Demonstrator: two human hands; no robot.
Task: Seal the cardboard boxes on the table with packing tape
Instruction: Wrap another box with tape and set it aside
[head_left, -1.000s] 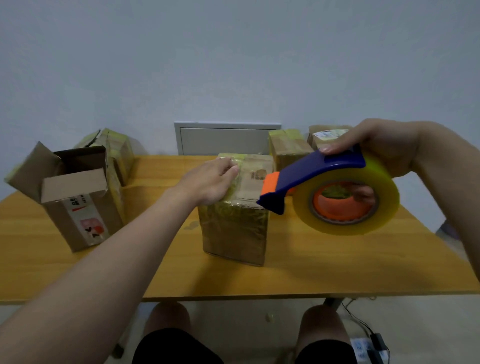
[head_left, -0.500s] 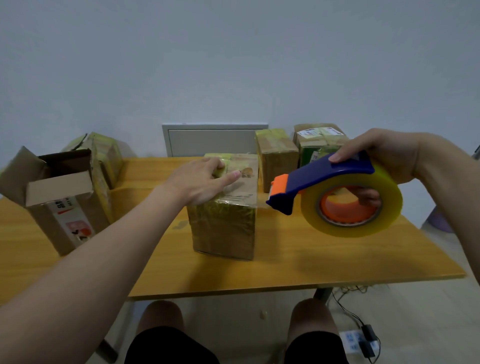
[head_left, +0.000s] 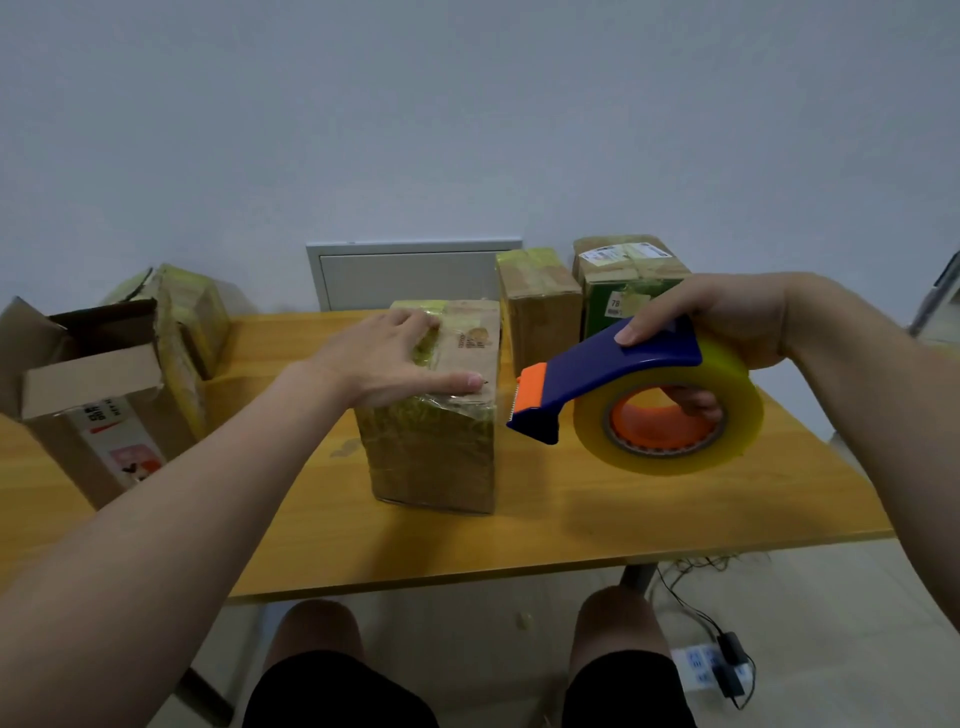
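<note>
Pressing the taped box (head_left: 431, 457) with straight fingers, the left hand (head_left: 384, 364) stays put; the right hand (head_left: 727, 322) grips the tape dispenser (head_left: 623, 374), now nearer the box's right edge.

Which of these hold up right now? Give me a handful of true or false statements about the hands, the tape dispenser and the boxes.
The left hand lies flat on top of the middle box. True.
The right hand holds scissors. False: it grips the tape dispenser.
The box at the far left has open flaps. True.
The tape dispenser rests on the table. False: it is held up in the air, to the right of the middle box.
</note>
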